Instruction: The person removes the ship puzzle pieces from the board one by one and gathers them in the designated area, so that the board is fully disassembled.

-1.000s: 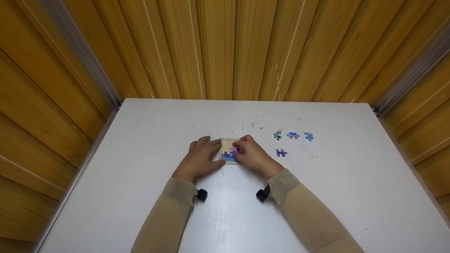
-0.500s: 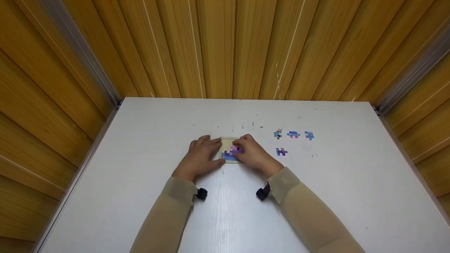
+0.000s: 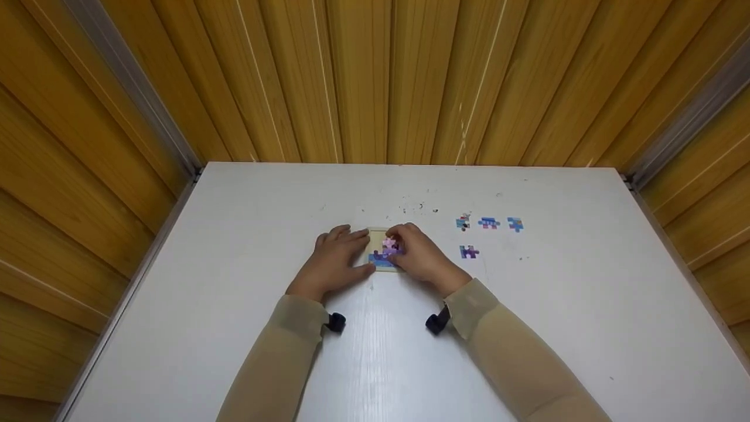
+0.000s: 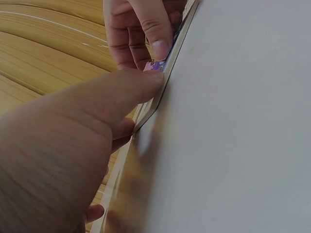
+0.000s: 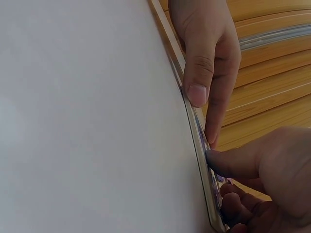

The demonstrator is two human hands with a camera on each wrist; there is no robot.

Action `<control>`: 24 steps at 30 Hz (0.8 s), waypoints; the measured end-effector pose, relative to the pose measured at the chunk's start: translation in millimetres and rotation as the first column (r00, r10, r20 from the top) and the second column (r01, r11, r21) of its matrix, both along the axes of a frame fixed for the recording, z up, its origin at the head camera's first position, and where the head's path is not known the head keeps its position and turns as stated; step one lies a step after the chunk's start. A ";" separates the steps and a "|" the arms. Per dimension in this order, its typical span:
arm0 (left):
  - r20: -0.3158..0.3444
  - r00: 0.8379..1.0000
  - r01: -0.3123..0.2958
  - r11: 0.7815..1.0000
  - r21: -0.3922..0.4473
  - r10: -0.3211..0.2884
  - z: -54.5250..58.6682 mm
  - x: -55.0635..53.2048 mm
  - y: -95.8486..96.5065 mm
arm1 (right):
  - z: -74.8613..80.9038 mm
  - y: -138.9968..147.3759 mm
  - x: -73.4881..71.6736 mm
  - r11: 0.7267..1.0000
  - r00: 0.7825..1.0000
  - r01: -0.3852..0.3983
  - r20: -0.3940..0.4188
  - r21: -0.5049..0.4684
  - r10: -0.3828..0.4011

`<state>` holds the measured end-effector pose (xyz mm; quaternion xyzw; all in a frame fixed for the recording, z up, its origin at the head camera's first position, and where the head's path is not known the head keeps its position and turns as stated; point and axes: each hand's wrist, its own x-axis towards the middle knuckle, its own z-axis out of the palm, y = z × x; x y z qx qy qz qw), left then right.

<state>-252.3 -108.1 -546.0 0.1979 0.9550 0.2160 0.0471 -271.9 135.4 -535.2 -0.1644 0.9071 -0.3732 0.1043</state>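
A small wooden puzzle tray (image 3: 377, 230) lies on the white table, with blue and purple jigsaw pieces (image 3: 382, 259) along its near side. My left hand (image 3: 337, 258) rests against the tray's left side, fingers spread and fairly straight. In the left wrist view its thumb (image 4: 141, 83) lies along the tray's near edge. My right hand (image 3: 419, 255) pinches a pink and purple puzzle piece (image 3: 390, 243) over the tray's right half, between thumb and curled fingers. That hand covers the tray's right side. In the right wrist view, the right thumb (image 5: 233, 162) is right at the tray rim.
Right of the tray, three loose puzzle pieces lie in a row: a multicoloured one (image 3: 463, 223), a blue and pink one (image 3: 488, 223) and a blue one (image 3: 515, 224). A purple piece (image 3: 469, 252) lies nearer. Dark specks mark the table behind the tray. Wood-look panels (image 3: 363, 82) rise behind.
The pink and purple piece has shifted slightly away from me and more of it shows. My right fingers have moved a little with it. The left hand stays put.
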 end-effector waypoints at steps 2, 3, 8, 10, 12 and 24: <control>-0.003 1.000 -0.001 1.000 0.002 0.001 -0.5 -0.3 0.0 | -0.2 0.1 0.1 1.000 1.000 -0.004 -0.007 -0.001 0.004; -0.003 1.000 -0.002 1.000 0.000 0.002 -0.9 -0.3 0.0 | -0.6 0.3 0.1 1.000 1.000 -0.004 -0.010 0.000 0.004; 0.000 1.000 0.000 1.000 0.013 0.000 -2.0 -0.3 -0.5 | -1.2 1.3 0.2 1.000 0.999 -0.015 -0.043 0.000 0.015; 0.001 1.000 -0.001 1.000 0.018 0.001 -1.8 -0.2 -0.6 | -1.5 1.6 -0.2 1.000 0.998 -0.020 -0.053 -0.001 0.020; 0.003 1.000 -0.003 1.000 0.016 0.003 -1.6 -0.2 -0.5 | -2.1 1.8 -0.7 1.000 0.998 -0.025 -0.053 0.004 0.025; 0.009 1.000 -0.019 1.000 0.014 0.018 -2.0 -0.7 0.7 | -0.7 1.9 -2.0 0.999 0.997 -0.035 -0.072 0.010 0.036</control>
